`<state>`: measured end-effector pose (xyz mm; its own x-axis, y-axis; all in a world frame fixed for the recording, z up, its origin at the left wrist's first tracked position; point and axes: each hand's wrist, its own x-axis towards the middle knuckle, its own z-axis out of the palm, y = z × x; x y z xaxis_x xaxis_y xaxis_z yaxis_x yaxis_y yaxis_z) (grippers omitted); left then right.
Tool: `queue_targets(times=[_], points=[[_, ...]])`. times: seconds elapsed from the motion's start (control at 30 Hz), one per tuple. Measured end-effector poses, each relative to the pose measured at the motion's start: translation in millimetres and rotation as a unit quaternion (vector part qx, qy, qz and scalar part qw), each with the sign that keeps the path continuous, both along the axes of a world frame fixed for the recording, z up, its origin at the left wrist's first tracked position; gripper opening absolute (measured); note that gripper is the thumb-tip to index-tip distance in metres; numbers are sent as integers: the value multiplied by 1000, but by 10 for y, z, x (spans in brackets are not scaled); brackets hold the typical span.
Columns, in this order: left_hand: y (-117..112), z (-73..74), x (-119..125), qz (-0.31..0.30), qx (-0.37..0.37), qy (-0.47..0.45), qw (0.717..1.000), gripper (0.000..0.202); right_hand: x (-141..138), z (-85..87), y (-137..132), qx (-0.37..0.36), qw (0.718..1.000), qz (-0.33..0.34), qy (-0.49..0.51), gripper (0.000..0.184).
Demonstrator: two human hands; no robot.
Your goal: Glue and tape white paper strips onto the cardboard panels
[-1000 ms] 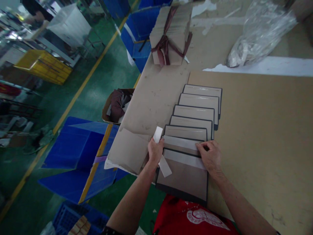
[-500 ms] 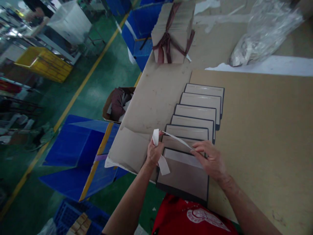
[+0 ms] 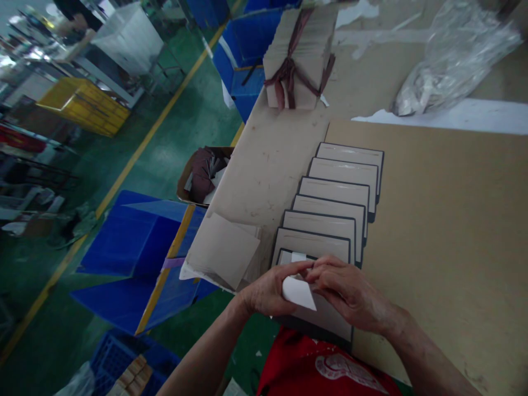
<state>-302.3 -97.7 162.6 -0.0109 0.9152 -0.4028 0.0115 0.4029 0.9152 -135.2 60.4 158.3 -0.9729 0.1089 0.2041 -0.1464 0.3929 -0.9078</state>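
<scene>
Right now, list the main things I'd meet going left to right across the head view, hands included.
Yellow bin, cardboard box, left hand, right hand, clear plastic bag.

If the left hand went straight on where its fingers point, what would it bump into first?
Probably the right hand. The left hand, holding a white strip, points across at it, and the two look nearly touching, though depth is hard to tell from one view.

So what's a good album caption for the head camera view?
Left hand holds a white strip, right hand close by, above overlapping dark-edged panels.
</scene>
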Motion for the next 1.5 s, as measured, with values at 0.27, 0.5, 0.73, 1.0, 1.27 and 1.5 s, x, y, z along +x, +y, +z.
queue_targets(times=[0.27, 0.5, 0.73, 1.0, 1.27, 1.5], points=[[43, 18, 25, 16, -7, 78, 997, 13, 267, -19, 135, -25, 993, -75, -90, 14], [43, -44, 231, 45, -61, 16, 997, 25, 473, -43, 211, -123, 976, -151, -101, 19], [-39, -99, 309, 110, -158, 24, 981, 31, 616, -250, 235, -144, 958, -223, -112, 19], [-126, -430, 55, 218, -200, -19, 955, 25, 549, -401, 146, -169, 892, -364, -208, 27], [71, -611, -271, 410, -184, -59, 891, 41, 321, -722, 34, -159, 832, -469, -251, 35], [238, -1013, -343, 425, -182, 51, 885, 25, 168, -982, 41, -85, 815, -510, -261, 36]])
